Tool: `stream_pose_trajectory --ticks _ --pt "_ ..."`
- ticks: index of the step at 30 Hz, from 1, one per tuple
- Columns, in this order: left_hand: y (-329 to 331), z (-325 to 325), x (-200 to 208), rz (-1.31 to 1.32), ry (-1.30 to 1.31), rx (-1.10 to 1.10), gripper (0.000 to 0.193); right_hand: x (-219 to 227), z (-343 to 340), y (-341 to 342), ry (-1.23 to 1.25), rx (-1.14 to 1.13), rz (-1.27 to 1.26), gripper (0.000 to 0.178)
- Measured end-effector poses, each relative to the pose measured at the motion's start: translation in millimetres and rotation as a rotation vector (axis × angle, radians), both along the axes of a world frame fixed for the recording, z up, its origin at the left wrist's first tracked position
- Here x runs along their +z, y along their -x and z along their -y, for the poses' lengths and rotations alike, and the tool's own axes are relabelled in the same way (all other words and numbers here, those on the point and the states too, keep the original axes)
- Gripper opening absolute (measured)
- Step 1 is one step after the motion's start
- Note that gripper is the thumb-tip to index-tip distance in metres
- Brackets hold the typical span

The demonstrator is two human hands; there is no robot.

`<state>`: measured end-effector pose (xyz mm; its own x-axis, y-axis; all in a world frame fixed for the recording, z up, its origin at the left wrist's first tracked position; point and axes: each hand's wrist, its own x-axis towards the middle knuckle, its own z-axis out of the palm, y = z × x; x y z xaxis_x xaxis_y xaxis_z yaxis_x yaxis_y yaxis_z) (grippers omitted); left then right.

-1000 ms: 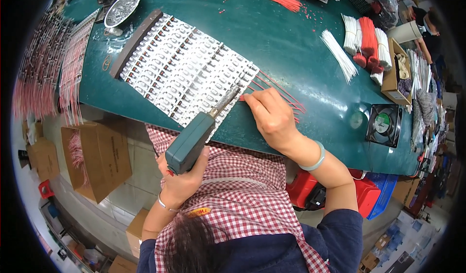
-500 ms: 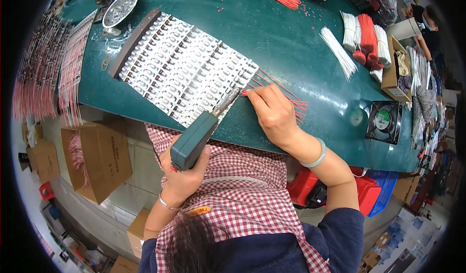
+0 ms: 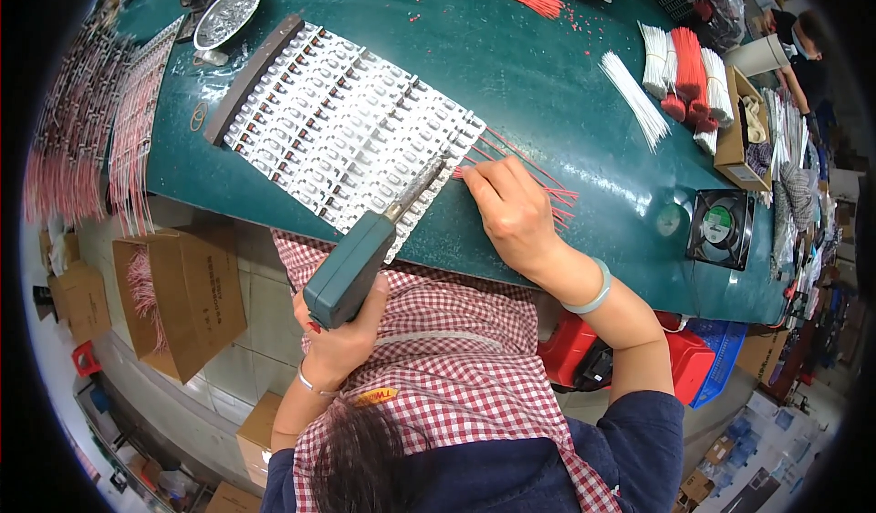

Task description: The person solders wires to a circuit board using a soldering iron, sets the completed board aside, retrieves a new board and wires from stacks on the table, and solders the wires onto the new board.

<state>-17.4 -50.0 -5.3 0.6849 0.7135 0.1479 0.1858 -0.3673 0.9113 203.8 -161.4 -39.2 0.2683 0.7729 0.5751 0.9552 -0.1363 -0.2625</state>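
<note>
My left hand [image 3: 342, 344] is wrapped round the handle of a green soldering gun [image 3: 351, 266]. Its metal tip reaches up over the near right edge of a white panel of small boards [image 3: 356, 130], which carries rows of silver and dark parts. My right hand [image 3: 513, 210] is closed in a pinch just off that same edge, holding a red wire [image 3: 459, 172] by its end. Several more red wires [image 3: 561, 195] run from the panel edge out beneath and past this hand. My fingers partly hide where the wire meets the board.
A dark bar [image 3: 254, 79] lies along the panel's far left end. Behind it stands a metal bowl [image 3: 226, 18] of small clear parts. Bundles of white wires [image 3: 636, 100] and red wires [image 3: 689, 61] lie at right, near a small black fan [image 3: 721, 228]. Wired boards [image 3: 141, 120] hang over the left edge.
The soldering gun has tilted and slid slightly down and left with my left hand; its tip now shows above the panel's edge. My right hand has hardly moved.
</note>
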Motion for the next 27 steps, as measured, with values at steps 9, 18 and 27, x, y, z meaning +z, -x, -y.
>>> stream_pose_trajectory --ticks 9,18,27 --pt "20 5 -13 -0.209 -0.178 0.023 0.034 -1 5 2 -0.022 0.044 0.031 0.026" --pt "28 2 -26 -0.084 -0.193 0.008 0.054 -3 6 8 -0.013 0.088 0.008 0.026" --pt "8 -2 1 -0.016 0.049 -0.035 0.018 -1 3 12 0.017 0.072 -0.004 0.031"
